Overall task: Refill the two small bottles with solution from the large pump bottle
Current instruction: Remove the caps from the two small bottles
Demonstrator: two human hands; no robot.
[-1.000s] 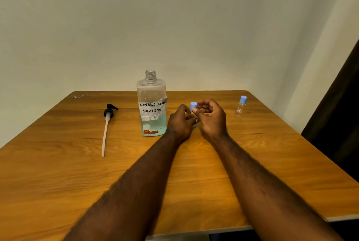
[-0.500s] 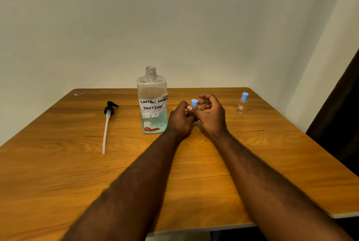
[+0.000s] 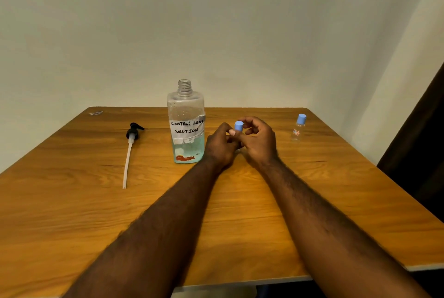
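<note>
The large clear bottle (image 3: 186,127), labelled "contact lens solution", stands uncapped at the table's middle with blue liquid in its lower part. Its black pump with a long white tube (image 3: 129,151) lies flat to the left. Just right of the large bottle my left hand (image 3: 219,147) grips a small bottle, whose body is hidden behind my fingers. My right hand (image 3: 258,140) pinches that bottle's blue cap (image 3: 238,126) between thumb and fingers. A second small clear bottle (image 3: 298,128) with a blue cap stands upright near the table's far right corner.
The wooden table (image 3: 72,201) ends at a pale wall behind. A small scrap (image 3: 96,113) lies at the far left corner. A dark curtain (image 3: 420,153) hangs at the right.
The blue cap shows more fully above my fingers and my right fingers have shifted round it. The camera has tilted slightly; both hands stay in the same spot.
</note>
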